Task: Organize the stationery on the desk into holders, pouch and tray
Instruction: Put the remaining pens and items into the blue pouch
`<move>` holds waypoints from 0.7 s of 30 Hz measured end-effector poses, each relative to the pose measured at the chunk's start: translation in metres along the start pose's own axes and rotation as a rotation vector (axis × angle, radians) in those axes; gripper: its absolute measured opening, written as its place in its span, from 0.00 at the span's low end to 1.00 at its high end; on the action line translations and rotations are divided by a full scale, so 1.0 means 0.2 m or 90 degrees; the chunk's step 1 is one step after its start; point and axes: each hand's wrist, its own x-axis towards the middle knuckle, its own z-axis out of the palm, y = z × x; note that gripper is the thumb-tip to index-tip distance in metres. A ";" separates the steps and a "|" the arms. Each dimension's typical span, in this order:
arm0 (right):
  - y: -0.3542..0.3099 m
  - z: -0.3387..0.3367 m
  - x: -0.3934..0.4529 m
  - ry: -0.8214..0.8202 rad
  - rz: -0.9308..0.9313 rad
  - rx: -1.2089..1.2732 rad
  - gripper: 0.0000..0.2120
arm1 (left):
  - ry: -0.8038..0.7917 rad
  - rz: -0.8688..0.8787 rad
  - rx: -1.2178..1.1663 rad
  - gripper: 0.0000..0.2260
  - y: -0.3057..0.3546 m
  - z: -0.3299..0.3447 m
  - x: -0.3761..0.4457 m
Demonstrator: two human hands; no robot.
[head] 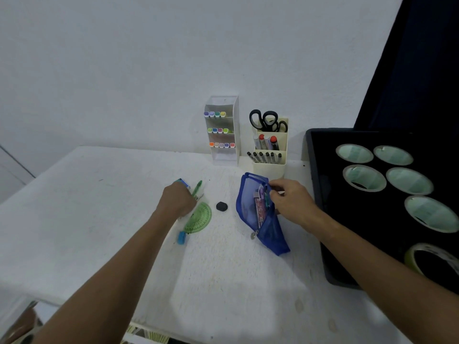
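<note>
Now our right hand [290, 199] pinches the open blue mesh pouch [260, 214] by its rim on the tabletop [99, 219]; our left hand [177, 198] curls around a green pen [197, 188] beside the protractor [200, 218].

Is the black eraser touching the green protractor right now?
Apart. The head view shows a strip of bare white desk between the black eraser and the curved edge of the green protractor.

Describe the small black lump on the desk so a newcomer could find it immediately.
On the white desk, look between the blue mesh pouch and the green protractor. The black eraser lies there alone, touched by neither hand: a small, dark, rounded lump.
</note>
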 end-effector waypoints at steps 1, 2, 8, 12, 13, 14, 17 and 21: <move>0.00 0.00 0.00 0.002 0.001 0.002 0.15 | -0.009 0.020 -0.051 0.04 0.05 -0.01 -0.01; 0.00 0.00 0.00 0.005 0.002 0.005 0.15 | -0.030 0.036 -0.114 0.05 0.10 -0.02 -0.03; -0.01 -0.02 -0.01 0.023 0.006 0.041 0.12 | -0.261 0.039 -0.333 0.11 0.40 -0.02 -0.18; -0.01 -0.03 -0.01 0.027 0.007 0.046 0.12 | -0.306 0.027 -0.351 0.11 0.51 0.08 -0.21; -0.01 -0.03 -0.01 0.029 0.006 0.043 0.12 | -0.303 0.023 -0.356 0.11 0.53 0.11 -0.22; -0.01 -0.03 -0.01 0.031 0.004 0.042 0.12 | -0.297 0.020 -0.358 0.10 0.55 0.13 -0.22; -0.01 -0.03 0.00 0.034 0.002 0.042 0.12 | -0.288 0.029 -0.353 0.10 0.58 0.17 -0.23; 0.00 -0.02 0.00 0.022 0.003 0.028 0.15 | -0.267 0.061 -0.328 0.07 0.53 0.14 -0.22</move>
